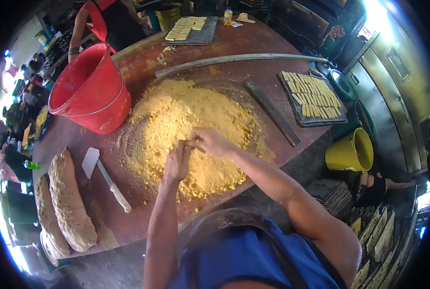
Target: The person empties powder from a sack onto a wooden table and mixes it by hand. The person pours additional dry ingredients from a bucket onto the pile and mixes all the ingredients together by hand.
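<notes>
A wide heap of yellow crumbly meal [210, 111] lies on the red-brown table. Above the heap's middle my left hand [178, 161] and my right hand [209, 142] meet at the fingertips, with the fingers of both bent and pressed together. Whatever is between them is too small to make out. To the left of the heap a scraper [90, 163] and a knife with a white handle [119, 196] lie on the table. Two long rolls of dough [70, 202] rest at the left edge.
A red bucket [92, 91] stands at the upper left, beside a person in a red and black garment [116, 21]. Trays of cut strips [313, 98] lie right and at the back [191, 31]. A long bar [239, 59] and a dark board [272, 113] flank the heap. A yellow bucket [349, 151] stands right.
</notes>
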